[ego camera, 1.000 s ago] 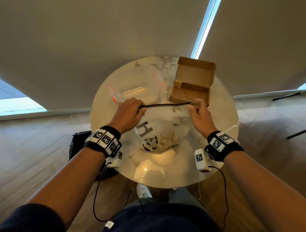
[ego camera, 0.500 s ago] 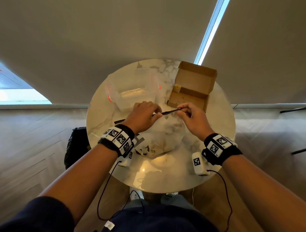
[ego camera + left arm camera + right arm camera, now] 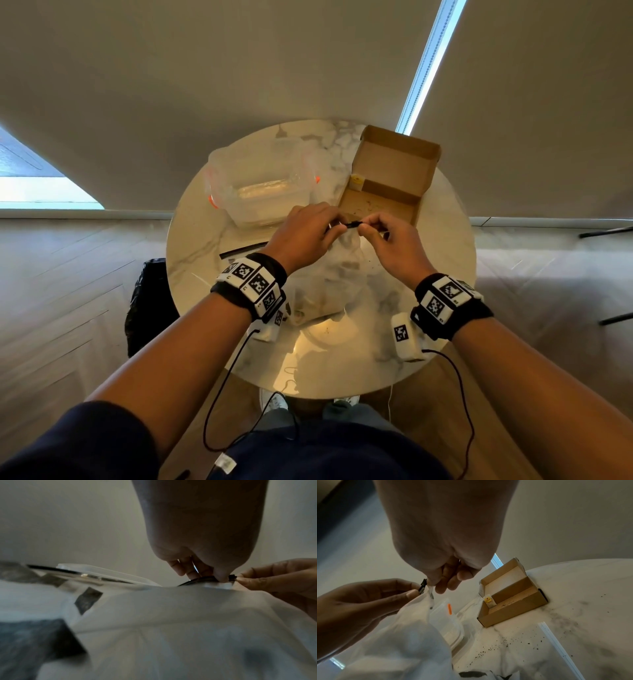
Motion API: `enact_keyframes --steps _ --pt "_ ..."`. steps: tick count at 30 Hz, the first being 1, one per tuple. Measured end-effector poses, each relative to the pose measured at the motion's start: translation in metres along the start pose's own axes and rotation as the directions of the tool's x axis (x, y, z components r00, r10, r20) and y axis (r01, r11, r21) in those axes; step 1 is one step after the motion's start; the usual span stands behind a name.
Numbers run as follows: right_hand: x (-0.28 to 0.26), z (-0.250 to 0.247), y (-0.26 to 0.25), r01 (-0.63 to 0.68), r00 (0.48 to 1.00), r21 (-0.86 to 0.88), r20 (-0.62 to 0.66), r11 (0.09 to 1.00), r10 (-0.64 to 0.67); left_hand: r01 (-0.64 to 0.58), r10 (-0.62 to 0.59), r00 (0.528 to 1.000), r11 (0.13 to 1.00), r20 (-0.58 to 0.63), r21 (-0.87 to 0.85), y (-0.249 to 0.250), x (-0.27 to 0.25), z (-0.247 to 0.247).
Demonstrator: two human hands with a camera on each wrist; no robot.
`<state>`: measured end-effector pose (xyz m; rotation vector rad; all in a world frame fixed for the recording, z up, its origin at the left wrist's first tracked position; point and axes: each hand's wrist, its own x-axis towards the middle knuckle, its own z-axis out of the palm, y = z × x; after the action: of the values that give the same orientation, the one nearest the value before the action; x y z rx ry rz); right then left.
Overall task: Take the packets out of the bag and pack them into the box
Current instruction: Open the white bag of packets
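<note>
A translucent white bag (image 3: 329, 284) with black lettering lies on the round marble table (image 3: 435, 274) in front of me. Its black zip edge (image 3: 352, 224) is raised between my hands. My left hand (image 3: 337, 226) pinches the edge on the left and my right hand (image 3: 368, 225) pinches it on the right, fingertips almost meeting. The left wrist view shows the black zip end (image 3: 232, 577) between both thumbs. The open cardboard box (image 3: 387, 185) stands just beyond my hands with one yellow-labelled packet (image 3: 488, 600) upright in its corner. The bag's contents are hidden.
A clear plastic container (image 3: 263, 192) with orange clips sits at the back left of the table, close to the bag. A thin white strip (image 3: 556, 642) and dark crumbs lie on the marble right of the box. A black bag (image 3: 150, 301) stands on the floor at left.
A second ago my hands held the black edge stretched wide apart. They have slid toward each other and now pinch it almost fingertip to fingertip, lifted off the table.
</note>
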<state>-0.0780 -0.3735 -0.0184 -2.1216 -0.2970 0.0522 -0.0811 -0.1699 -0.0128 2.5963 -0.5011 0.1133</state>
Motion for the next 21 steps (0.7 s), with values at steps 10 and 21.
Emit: enact_keyframes --steps 10,21 --pt "-0.002 0.0 -0.007 0.047 0.999 -0.015 -0.013 0.999 -0.047 -0.015 0.015 1.0 1.0 0.002 -0.019 0.005 0.005 0.003" --pt "0.008 -0.016 0.009 -0.052 0.975 -0.035 -0.216 0.998 0.043 0.106 -0.105 0.993 0.994 -0.062 0.021 -0.057 -0.033 -0.035"
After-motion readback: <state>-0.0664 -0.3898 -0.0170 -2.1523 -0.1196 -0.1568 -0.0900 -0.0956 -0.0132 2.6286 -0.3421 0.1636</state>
